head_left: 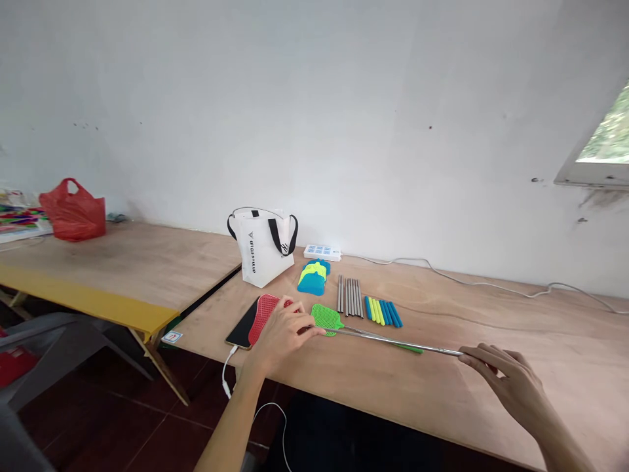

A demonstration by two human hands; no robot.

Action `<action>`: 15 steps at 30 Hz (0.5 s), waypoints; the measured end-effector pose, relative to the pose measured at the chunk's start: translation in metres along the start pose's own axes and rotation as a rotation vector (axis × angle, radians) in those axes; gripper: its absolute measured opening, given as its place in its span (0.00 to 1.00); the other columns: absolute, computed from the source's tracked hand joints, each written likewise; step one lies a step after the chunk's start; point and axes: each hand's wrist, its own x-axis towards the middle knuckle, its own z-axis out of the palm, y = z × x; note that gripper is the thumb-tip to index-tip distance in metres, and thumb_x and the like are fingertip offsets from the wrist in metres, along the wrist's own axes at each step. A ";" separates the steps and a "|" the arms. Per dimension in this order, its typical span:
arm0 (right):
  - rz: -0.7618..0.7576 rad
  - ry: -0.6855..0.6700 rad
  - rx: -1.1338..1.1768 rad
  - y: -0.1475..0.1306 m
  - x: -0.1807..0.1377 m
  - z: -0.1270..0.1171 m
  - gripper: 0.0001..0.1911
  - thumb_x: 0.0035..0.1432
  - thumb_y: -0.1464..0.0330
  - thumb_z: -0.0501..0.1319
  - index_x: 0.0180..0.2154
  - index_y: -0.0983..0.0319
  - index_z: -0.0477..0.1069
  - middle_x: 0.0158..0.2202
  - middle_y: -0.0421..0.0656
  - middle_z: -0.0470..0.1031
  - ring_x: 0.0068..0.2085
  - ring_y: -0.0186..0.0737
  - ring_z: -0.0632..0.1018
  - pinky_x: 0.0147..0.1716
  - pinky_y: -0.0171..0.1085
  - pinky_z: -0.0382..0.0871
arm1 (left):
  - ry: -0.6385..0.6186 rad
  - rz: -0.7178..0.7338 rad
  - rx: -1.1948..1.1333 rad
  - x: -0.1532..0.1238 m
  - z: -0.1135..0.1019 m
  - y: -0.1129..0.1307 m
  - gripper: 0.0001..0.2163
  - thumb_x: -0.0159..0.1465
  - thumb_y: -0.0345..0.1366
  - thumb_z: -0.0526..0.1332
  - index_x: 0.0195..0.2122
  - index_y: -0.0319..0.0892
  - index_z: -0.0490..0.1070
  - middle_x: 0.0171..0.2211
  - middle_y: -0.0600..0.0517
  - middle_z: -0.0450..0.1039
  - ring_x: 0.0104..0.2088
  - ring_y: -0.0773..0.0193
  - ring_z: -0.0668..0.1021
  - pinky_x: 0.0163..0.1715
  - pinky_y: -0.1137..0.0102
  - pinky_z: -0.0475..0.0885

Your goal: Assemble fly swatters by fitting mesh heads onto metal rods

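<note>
Left hand (289, 324) is covering part of the red swatter's head (265, 313) and the joint to its rod (393, 341), so can't make out how they're meeting; right hand (508, 370) is hiding the rod's far end; red head is masking part of the phone (240, 329); rod is crossing over the green swatter (327, 317), obscuring some of its shaft; clutter (22, 213) at far left is running out of frame, contents unclear; window (607, 141) is getting cut off at right. Left forearm is angling up from bottom, back of hand facing up, thumb pointing right, fingers gripping the swatter near the head; right forearm is coming in from lower right, hand pointing left, fingers and thumb pinching the rod; swatter is spanning both hands above the table's (491, 308) front part; tubes (352, 298) and grips (383, 311) are lying behind it, spare heads (313, 278) farther back.
</note>
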 end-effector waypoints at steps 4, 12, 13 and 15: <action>-0.005 -0.012 0.002 -0.003 0.001 0.001 0.31 0.61 0.36 0.51 0.36 0.50 0.81 0.31 0.40 0.79 0.29 0.41 0.75 0.37 0.43 0.69 | -0.004 0.020 0.018 0.000 -0.001 -0.002 0.22 0.75 0.45 0.55 0.24 0.42 0.71 0.23 0.56 0.71 0.29 0.66 0.69 0.42 0.63 0.59; -0.009 -0.051 -0.006 -0.004 0.000 0.005 0.29 0.62 0.38 0.51 0.38 0.49 0.82 0.33 0.42 0.81 0.33 0.45 0.78 0.34 0.41 0.72 | -0.033 0.021 0.045 0.000 -0.004 0.001 0.21 0.75 0.44 0.55 0.25 0.43 0.72 0.23 0.56 0.72 0.29 0.65 0.69 0.43 0.62 0.58; -0.020 -0.064 0.005 -0.007 0.001 0.006 0.29 0.63 0.39 0.52 0.38 0.49 0.82 0.34 0.42 0.81 0.33 0.45 0.79 0.35 0.41 0.72 | -0.040 0.030 0.045 0.001 -0.002 0.005 0.21 0.75 0.44 0.55 0.25 0.43 0.72 0.23 0.56 0.73 0.29 0.65 0.69 0.43 0.62 0.58; -0.057 -0.114 0.038 -0.017 0.003 0.009 0.28 0.64 0.40 0.52 0.38 0.49 0.82 0.36 0.42 0.82 0.35 0.45 0.79 0.36 0.40 0.73 | -0.055 0.052 0.040 0.003 0.003 0.012 0.21 0.75 0.43 0.55 0.25 0.43 0.72 0.23 0.56 0.74 0.29 0.65 0.69 0.43 0.62 0.58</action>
